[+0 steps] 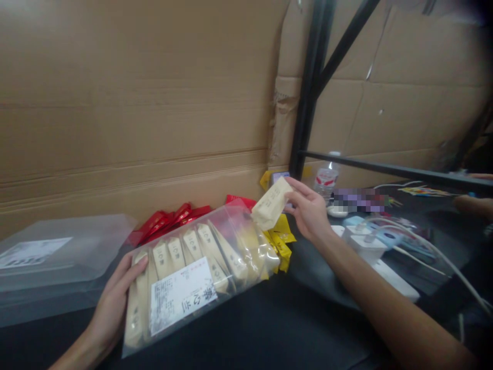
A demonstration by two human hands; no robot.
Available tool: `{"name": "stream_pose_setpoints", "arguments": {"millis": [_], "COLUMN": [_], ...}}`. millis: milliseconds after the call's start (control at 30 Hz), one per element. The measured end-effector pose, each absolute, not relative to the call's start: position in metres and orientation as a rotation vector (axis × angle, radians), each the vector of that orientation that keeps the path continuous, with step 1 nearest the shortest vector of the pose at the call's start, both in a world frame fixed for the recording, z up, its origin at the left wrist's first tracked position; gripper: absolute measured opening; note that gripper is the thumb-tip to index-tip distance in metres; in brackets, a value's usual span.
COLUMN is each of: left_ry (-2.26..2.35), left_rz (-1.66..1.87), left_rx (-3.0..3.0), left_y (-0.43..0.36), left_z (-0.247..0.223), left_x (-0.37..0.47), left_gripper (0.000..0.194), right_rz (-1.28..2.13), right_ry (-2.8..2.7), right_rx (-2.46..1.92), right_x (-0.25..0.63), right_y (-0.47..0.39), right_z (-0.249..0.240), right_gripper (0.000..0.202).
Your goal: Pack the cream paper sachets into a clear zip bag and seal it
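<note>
My left hand [121, 293] grips the closed end of a clear plastic bag [246, 257], its thumb over the front and the other fingers behind. Several beige paper packets with dark lettering stand in a row inside, behind a white printed label [184, 295]. At the bag's right end, my right hand [308, 210] pinches one beige paper packet [272, 203] between thumb and fingers. This packet is tilted, just above the bag's mouth; whether it touches the bag I cannot tell. Red packets [173, 218] and yellow packets [282, 241] lie behind the bag.
A translucent plastic box [96, 231] with a label stands at left. Rightward are a water bottle [327, 177], white chargers with cables [365, 241] and a black metal frame [308, 103]. Cardboard [134, 92] forms the back wall. Another person's hand [473, 205] shows at far right.
</note>
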State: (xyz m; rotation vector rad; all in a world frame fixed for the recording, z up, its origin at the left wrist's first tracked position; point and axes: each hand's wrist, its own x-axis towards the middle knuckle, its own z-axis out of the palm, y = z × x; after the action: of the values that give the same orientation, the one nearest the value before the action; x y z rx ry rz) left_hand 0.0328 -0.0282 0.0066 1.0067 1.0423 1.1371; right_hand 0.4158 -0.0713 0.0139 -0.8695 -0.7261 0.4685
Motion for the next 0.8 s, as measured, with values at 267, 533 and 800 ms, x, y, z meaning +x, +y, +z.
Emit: {"name": "stream_pose_setpoints", "arguments": {"millis": [267,533,800], "left_ry": [1.030,1.018,1.127], "left_rz": [1.094,1.118,1.082], "left_rx": [0.979,0.972,0.925], "left_y": [-0.030,-0.032,-0.030], "left_z": [0.005,0.005,0.007], "left_x": [0.030,0.032,0.030], "left_gripper": [0.057,0.057,0.066], "right_rz": [0.742,0.430,0.698], "right_ry": [-1.105,-1.546,-1.887], "right_rx": [-0.940,-1.098,-1.007], "right_x": [0.399,0.381,0.377], "right_y": [-0.077,-0.087,-0.100], "right_z": [0.011,0.010,0.024], "right_gripper": [0.033,0.024,0.042]}}
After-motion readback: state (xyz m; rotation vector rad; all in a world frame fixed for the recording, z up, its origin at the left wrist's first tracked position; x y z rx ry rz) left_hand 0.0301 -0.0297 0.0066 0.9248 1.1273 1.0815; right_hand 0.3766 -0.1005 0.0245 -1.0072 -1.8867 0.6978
